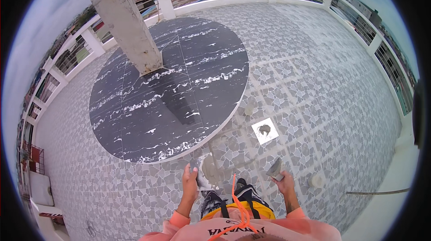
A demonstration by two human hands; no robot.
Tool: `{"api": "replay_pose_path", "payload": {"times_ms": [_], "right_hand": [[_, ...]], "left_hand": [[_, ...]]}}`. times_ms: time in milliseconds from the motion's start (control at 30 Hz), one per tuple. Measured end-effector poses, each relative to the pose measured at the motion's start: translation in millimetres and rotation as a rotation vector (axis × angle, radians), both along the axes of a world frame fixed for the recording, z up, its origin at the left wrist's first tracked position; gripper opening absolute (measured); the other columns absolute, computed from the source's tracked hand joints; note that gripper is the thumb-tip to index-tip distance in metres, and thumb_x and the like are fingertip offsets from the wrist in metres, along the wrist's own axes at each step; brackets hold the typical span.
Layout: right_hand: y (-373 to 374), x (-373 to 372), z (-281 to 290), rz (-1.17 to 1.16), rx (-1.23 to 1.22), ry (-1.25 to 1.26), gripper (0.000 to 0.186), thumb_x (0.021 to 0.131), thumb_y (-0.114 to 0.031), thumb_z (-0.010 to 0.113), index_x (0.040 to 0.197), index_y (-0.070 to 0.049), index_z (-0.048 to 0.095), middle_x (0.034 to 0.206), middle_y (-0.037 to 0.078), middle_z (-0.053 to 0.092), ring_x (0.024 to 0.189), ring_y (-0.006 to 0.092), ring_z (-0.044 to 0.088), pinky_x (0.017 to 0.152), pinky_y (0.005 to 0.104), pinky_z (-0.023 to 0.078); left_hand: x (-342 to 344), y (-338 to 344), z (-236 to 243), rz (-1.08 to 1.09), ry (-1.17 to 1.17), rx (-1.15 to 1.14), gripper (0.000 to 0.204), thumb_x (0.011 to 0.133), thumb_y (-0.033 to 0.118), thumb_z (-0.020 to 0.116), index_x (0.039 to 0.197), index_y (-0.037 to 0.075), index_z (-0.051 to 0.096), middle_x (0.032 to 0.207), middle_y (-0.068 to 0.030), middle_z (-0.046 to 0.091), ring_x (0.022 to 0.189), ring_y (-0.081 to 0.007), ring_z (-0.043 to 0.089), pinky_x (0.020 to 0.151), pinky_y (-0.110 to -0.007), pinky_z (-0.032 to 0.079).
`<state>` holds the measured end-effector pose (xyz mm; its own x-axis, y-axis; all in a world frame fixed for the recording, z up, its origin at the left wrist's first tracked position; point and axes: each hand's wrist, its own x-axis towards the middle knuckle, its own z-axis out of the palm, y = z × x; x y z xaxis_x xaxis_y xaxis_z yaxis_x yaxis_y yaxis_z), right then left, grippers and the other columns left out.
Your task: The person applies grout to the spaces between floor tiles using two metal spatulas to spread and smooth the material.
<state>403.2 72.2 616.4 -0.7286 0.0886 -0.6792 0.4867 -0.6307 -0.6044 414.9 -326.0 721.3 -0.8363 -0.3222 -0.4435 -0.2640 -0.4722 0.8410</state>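
Paste (209,169), grey and smeared, lies on a pale flat board (203,182) in the head view, to the left of the white square (259,129) on the floor and nearer the wearer. The left hand (190,180) has its grip closed on the board's left edge, thumb along the near side, with no wider gap than the board seems to need. Nearer the wearer than the white square and slightly to its right, the right hand (286,182) has its grip closed around a dark flat tool (274,168), which stands apart from the board; its exact kind cannot be told.

Patterned floor tiling (323,92) surrounds the white square, whose middle bears a grey patch (265,129), either a lump or a hole. A pale round container (317,181) stands to the square's right, nearer the wearer. Left of the square and beyond lies a round dark platform (179,101), with a worn post (121,21) rising over it.

The step in hand seems to be carrying paste with the tool at the ready. The next move likely calls for a level board and a shallow blade angle.
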Motion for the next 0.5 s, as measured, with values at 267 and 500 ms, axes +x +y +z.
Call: {"api": "replay_pose_path", "payload": {"times_ms": [267, 500], "right_hand": [[-35.1, -34.8, 19.8, 0.035, 0.015, 0.100, 0.037, 0.082, -0.014, 0.052, 0.117, -0.004, 0.055, 0.114, 0.012, 0.061, 0.104, 0.0305, 0.060, 0.083, 0.0539, 0.049], [-49.5, -55.5, 39.5, 0.046, -0.029, 0.171, 0.036, 0.083, -0.014, 0.052, 0.117, -0.003, 0.054, 0.114, 0.011, 0.061, 0.100, 0.0289, 0.060, 0.082, 0.0513, 0.050]], "left_hand": [[7.1, -40.3, 9.1, 0.115, 0.147, -0.016, 0.043, 0.098, 0.012, 0.050, 0.138, 0.002, 0.040, 0.124, -0.0075, 0.056, 0.108, -0.0138, 0.055, 0.093, -0.029, 0.044], [-9.5, -55.6, 25.6, 0.234, 0.137, -0.098, 0.055, 0.097, 0.015, 0.052, 0.145, -0.002, 0.031, 0.127, -0.0097, 0.052, 0.113, -0.0166, 0.052, 0.099, -0.029, 0.041]]}}
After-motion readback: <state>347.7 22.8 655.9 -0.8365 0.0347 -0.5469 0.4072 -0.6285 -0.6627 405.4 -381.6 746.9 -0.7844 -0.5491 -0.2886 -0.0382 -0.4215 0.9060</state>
